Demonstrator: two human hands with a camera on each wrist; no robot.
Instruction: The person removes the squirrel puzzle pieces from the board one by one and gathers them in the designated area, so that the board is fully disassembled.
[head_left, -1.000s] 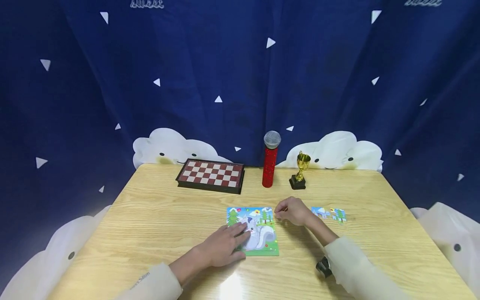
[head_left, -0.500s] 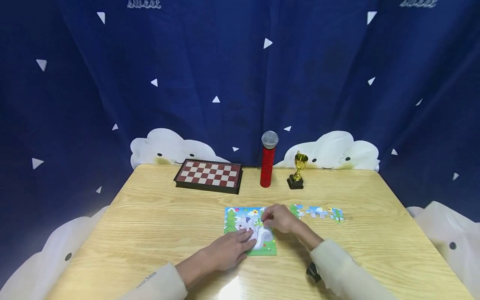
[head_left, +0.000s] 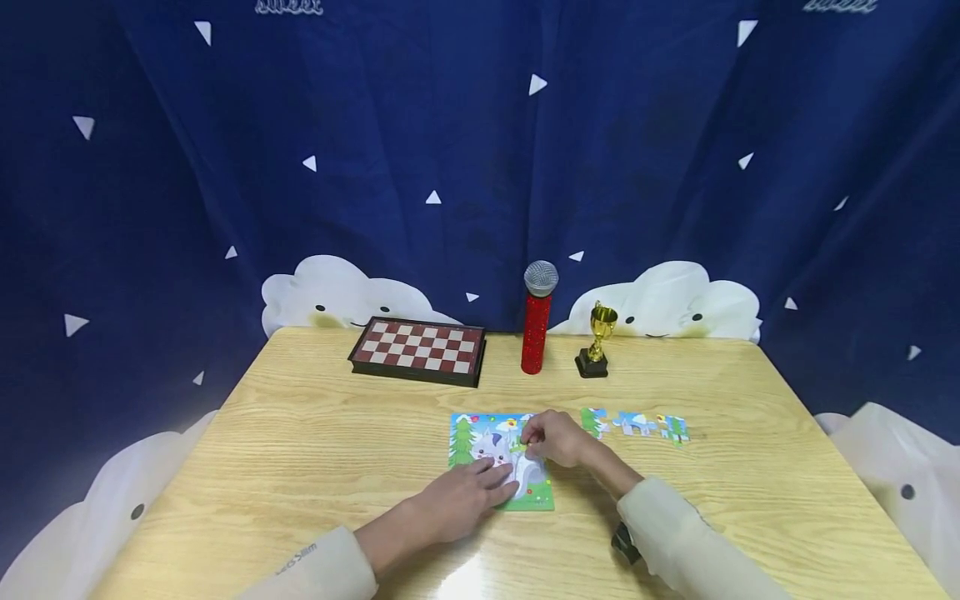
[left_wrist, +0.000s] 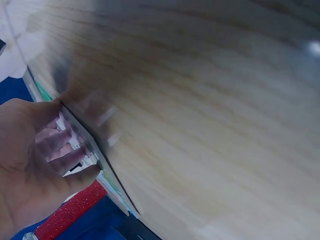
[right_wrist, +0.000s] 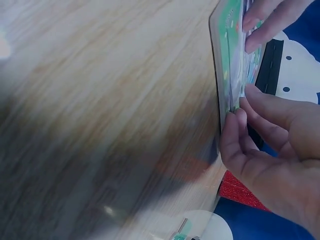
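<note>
We are pressing our flat, open left hand on the squirrel puzzle board at the table's middle while our right hand is pinching a small piece, which could be buckling neighbouring pieces if forced in misaligned.

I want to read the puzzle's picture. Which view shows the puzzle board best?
The head view: the puzzle board lies face-up, with the left hand and right hand on it. The left wrist view shows only its blurred edge; the right wrist view shows it edge-on.
</note>
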